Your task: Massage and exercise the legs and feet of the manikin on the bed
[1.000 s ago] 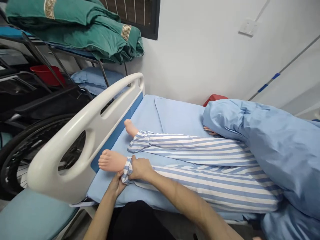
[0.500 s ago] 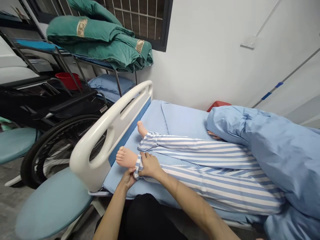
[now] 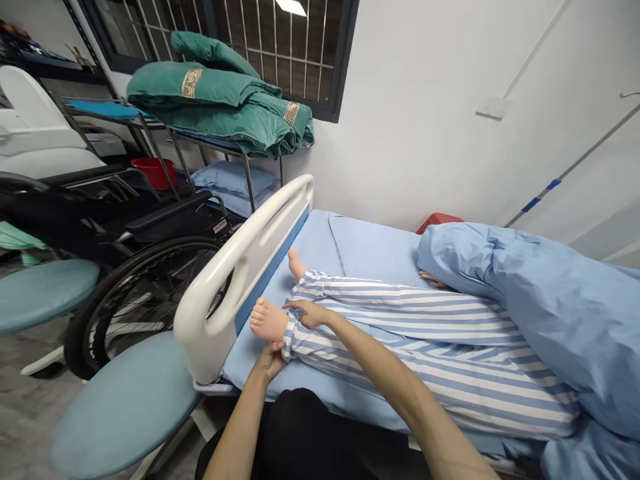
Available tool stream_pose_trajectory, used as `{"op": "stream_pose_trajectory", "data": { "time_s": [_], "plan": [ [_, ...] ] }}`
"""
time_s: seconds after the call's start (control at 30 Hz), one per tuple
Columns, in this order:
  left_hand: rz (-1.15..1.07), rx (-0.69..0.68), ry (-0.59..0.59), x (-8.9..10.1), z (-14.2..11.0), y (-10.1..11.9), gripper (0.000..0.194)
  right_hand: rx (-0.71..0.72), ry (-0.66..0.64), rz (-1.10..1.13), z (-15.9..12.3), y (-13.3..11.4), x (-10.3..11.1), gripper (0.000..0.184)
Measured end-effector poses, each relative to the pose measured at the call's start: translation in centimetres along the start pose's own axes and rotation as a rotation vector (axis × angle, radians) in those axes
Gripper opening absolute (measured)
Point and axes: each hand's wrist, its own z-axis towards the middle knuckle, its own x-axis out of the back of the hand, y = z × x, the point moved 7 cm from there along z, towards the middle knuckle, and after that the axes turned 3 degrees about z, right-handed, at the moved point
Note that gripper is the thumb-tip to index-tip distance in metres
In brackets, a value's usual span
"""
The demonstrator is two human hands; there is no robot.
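A manikin in blue-and-white striped trousers [image 3: 430,373] lies on the bed, its bare near foot [image 3: 269,321] and far foot [image 3: 297,265] pointing at the footboard. At the near ankle, my left hand [image 3: 271,362] grips the trouser cuff [image 3: 289,337] from the outer side, thumb on top. My right hand [image 3: 311,313] is on the inner side of that ankle, between the legs. Its index finger stretches toward the foot and the other fingers are partly curled; I see nothing held in it. A light blue quilt [image 3: 540,307] covers the upper body, with some fingers showing at its edge.
The white footboard [image 3: 205,313] rises left of the feet. Beyond it stand a wheelchair [image 3: 150,293] and teal oval boards [image 3: 130,407]. Folded green bedding [image 3: 225,100] lies on a rack under the window. A red object [image 3: 439,219] shows between bed and wall.
My right hand has let go of the top of the near cuff and shifted to the ankle's inner side. My left hand keeps its hold. The view has shifted slightly.
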Motion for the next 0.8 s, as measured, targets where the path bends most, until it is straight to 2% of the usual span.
{"op": "stream_pose_trajectory", "data": {
  "time_s": [0.07,0.13,0.23,0.33,0.47,0.57,0.67,0.73,0.8],
  "plan": [
    [0.027,0.007,-0.026,-0.5,-0.3,0.0,0.036,-0.003,-0.072,-0.071,0.8,0.3,-0.8,0.056],
    [0.059,0.001,-0.045,-0.8,-0.5,0.1,0.034,-0.06,-0.069,-0.132,1.5,0.9,-0.6,0.045],
    [0.081,-0.017,-0.054,-0.7,-0.5,0.2,0.033,-0.093,0.035,-0.188,2.4,1.1,0.7,0.033],
    [0.086,-0.038,-0.03,-0.3,-0.2,0.2,0.033,-0.037,0.132,-0.198,3.4,0.6,1.9,0.027],
    [0.099,-0.089,0.013,-0.1,0.1,0.2,0.038,-0.043,0.173,-0.226,3.4,0.7,2.4,0.033],
    [0.192,-0.187,0.082,-0.3,-0.4,0.4,0.041,-0.065,0.222,-0.245,0.5,1.3,2.3,0.044],
    [0.27,-0.239,0.129,-1.0,-1.1,0.4,0.044,-0.052,0.269,-0.258,-5.0,2.2,1.2,0.044],
    [0.397,-0.281,0.194,-1.8,-1.2,1.1,0.042,-0.048,0.277,-0.317,-8.7,2.9,-0.1,0.053],
    [0.56,-0.333,0.274,-3.3,-0.8,2.7,0.037,-0.101,0.237,-0.417,-11.3,3.9,-1.5,0.067]
  ]
}}
